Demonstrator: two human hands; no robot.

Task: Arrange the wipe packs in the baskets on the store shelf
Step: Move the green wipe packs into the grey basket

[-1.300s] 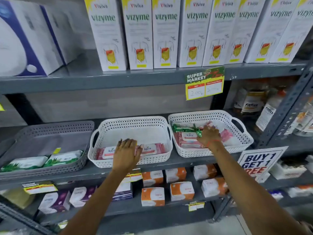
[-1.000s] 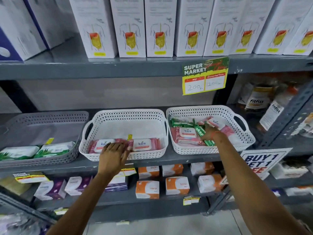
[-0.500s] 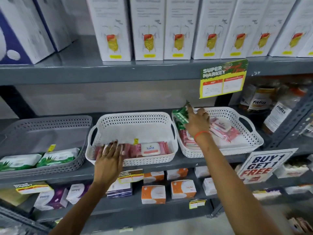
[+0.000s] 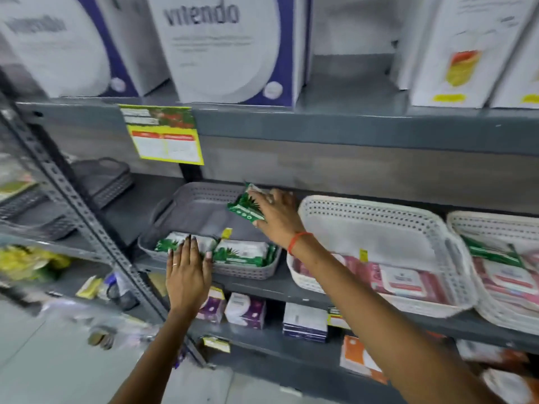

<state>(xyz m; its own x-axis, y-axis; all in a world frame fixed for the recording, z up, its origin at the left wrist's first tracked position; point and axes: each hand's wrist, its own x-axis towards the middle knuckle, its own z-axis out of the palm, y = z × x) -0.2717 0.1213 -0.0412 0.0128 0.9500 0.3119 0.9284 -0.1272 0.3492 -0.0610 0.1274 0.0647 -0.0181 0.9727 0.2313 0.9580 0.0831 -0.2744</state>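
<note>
My right hand (image 4: 277, 217) grips a green wipe pack (image 4: 244, 207) and holds it over the back right part of the grey basket (image 4: 192, 211). Two green-and-white wipe packs (image 4: 245, 253) lie along that basket's front. My left hand (image 4: 188, 272) rests flat, fingers spread, on the left one and on the basket's front rim. To the right stands a white basket (image 4: 379, 225) with pink wipe packs (image 4: 402, 279) at its front. A second white basket (image 4: 495, 228) at the far right holds pink packs and a green pack (image 4: 490, 252).
Big white boxes (image 4: 221, 48) fill the shelf above, with a yellow price tag (image 4: 164, 135) on its edge. A slotted grey upright (image 4: 73, 205) crosses at the left. Stacked grey baskets (image 4: 102, 179) sit far left. Small boxes (image 4: 246, 310) line the shelf below.
My right hand lifted a green pack from the right white basket and carried it left over the grey basket. My left hand moved from the middle white basket to the grey one. The view swung left.
</note>
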